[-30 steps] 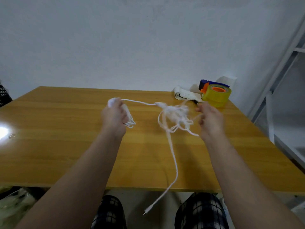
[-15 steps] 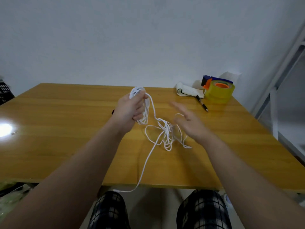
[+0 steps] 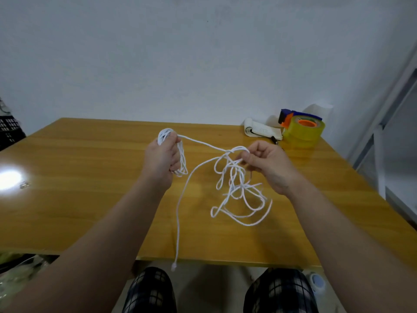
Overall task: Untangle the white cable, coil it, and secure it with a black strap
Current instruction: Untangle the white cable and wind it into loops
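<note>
My left hand (image 3: 160, 159) grips a small bundle of coiled loops of the white cable (image 3: 234, 188) above the wooden table (image 3: 79, 199). One taut strand runs from that bundle to my right hand (image 3: 266, 163), which pinches the top of a tangled knot of loops. The tangle hangs down from my right fingers and its lower loops lie on the table. A loose end of the cable trails over the table's front edge, its plug hanging between my knees. No black strap shows clearly.
At the back right corner stand a yellow tape roll on a blue and orange dispenser (image 3: 302, 129), a white rolled paper (image 3: 259, 131) and a dark pen (image 3: 274, 139). A white metal frame (image 3: 381, 141) rises right of the table. A small metal object (image 3: 23, 184) lies far left.
My right hand, open half a second ago, now pinches the tangle and has lifted it. My left hand keeps its bundle, and the loose end has swung toward the front edge.
</note>
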The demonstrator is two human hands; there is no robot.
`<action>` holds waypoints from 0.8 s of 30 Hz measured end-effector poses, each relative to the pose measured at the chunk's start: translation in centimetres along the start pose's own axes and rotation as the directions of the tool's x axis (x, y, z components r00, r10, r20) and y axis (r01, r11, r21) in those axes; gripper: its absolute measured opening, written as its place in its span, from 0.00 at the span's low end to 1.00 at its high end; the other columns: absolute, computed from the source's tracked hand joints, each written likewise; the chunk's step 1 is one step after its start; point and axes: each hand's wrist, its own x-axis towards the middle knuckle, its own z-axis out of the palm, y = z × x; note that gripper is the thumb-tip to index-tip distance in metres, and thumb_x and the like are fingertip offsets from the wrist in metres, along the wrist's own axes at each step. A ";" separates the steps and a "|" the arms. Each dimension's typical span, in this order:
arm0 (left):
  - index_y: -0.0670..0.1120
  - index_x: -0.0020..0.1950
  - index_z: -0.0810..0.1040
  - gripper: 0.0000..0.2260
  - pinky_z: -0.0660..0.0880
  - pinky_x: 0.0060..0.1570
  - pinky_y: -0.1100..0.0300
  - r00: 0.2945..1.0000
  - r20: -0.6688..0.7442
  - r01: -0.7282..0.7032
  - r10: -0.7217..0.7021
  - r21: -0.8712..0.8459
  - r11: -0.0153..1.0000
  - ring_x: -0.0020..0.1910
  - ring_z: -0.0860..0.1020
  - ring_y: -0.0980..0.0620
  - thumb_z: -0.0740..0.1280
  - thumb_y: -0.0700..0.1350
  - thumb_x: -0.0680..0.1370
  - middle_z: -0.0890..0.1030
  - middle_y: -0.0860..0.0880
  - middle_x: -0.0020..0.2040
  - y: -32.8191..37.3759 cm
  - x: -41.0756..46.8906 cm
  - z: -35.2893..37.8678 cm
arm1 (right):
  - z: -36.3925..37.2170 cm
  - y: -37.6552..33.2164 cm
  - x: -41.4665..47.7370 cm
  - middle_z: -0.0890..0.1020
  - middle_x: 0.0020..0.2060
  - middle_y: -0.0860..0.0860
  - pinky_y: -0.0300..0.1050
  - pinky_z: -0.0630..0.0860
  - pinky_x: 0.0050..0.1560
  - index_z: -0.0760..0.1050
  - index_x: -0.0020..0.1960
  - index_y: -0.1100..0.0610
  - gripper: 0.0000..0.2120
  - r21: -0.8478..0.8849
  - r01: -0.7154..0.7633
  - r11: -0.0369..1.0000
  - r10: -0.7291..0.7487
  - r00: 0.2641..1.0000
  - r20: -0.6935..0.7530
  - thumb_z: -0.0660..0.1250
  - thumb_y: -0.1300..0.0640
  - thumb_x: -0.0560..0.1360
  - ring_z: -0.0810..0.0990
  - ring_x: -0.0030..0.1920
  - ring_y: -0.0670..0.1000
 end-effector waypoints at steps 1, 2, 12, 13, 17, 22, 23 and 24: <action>0.44 0.37 0.70 0.12 0.52 0.19 0.70 0.999 -0.040 0.008 -0.007 0.011 1.000 0.17 0.57 0.59 0.60 0.41 0.81 0.61 0.54 0.20 -0.3 0.0 -0.1 | 0.1 0.1 -0.1 0.85 0.35 0.49 0.38 0.77 0.40 0.72 0.39 0.58 0.05 0.004 0.033 0.999 -0.033 0.998 -0.045 0.68 0.62 0.71 0.82 0.37 0.46; 0.44 0.36 0.70 0.12 0.52 0.19 0.69 0.997 -0.077 0.020 -0.019 0.017 1.000 0.17 0.57 0.59 0.60 0.40 0.80 0.61 0.54 0.20 -0.5 0.0 -0.1 | 0.3 0.2 -0.2 0.85 0.35 0.49 0.38 0.78 0.43 0.72 0.39 0.58 0.05 0.037 0.065 0.997 -0.062 0.994 -0.087 0.67 0.64 0.72 0.82 0.39 0.46; 0.42 0.40 0.72 0.10 0.53 0.19 0.69 0.999 -0.045 0.028 -0.025 0.072 0.997 0.18 0.58 0.59 0.62 0.43 0.81 0.61 0.55 0.20 -1.7 -0.4 -0.2 | 2.3 -0.2 -1.6 0.71 0.29 0.51 0.38 0.70 0.24 0.72 0.40 0.58 0.09 0.252 -0.054 0.966 0.126 0.951 -0.281 0.61 0.58 0.79 0.69 0.25 0.47; 0.41 0.41 0.73 0.10 0.53 0.20 0.69 1.000 0.011 0.015 -0.017 0.095 0.995 0.18 0.58 0.59 0.62 0.44 0.81 0.61 0.55 0.21 -1.5 -0.4 -0.6 | 2.0 -0.4 -1.5 0.72 0.30 0.52 0.39 0.71 0.24 0.73 0.40 0.58 0.09 0.216 -0.068 0.974 0.123 0.959 -0.256 0.62 0.58 0.79 0.70 0.25 0.48; 0.41 0.42 0.74 0.10 0.54 0.19 0.69 0.985 0.170 0.000 -0.038 0.219 0.976 0.18 0.57 0.59 0.62 0.45 0.81 0.61 0.55 0.21 -0.6 -0.7 -0.8 | 1.4 -1.4 -1.6 0.77 0.30 0.52 0.37 0.72 0.25 0.76 0.41 0.58 0.07 0.100 -0.052 0.994 0.070 0.981 -0.180 0.63 0.60 0.78 0.75 0.25 0.47; 0.43 0.41 0.74 0.10 0.56 0.20 0.67 0.975 0.212 -0.034 -0.065 0.431 0.902 0.20 0.59 0.57 0.62 0.46 0.80 0.63 0.54 0.22 -1.2 -1.3 0.9 | 2.9 -1.9 -1.9 0.77 0.28 0.51 0.36 0.71 0.24 0.75 0.41 0.58 0.09 0.031 -0.062 0.998 0.066 0.986 -0.151 0.62 0.59 0.78 0.74 0.23 0.45; 0.43 0.39 0.73 0.10 0.57 0.21 0.65 0.980 0.189 -0.041 -0.067 0.515 0.856 0.22 0.60 0.55 0.63 0.46 0.79 0.64 0.53 0.24 -1.4 -1.3 1.0 | 3.2 -2.0 -2.0 0.77 0.27 0.50 0.38 0.71 0.23 0.75 0.40 0.58 0.09 0.059 -0.072 0.996 0.081 0.985 -0.151 0.61 0.58 0.79 0.74 0.23 0.46; 0.43 0.38 0.73 0.11 0.58 0.23 0.64 0.987 0.154 -0.050 -0.056 0.611 0.790 0.23 0.61 0.54 0.64 0.45 0.79 0.65 0.51 0.25 -1.7 -1.2 1.1 | 3.5 -2.0 -2.1 0.77 0.27 0.50 0.39 0.71 0.24 0.74 0.40 0.58 0.10 0.096 -0.083 0.992 0.097 0.983 -0.154 0.61 0.57 0.79 0.74 0.23 0.46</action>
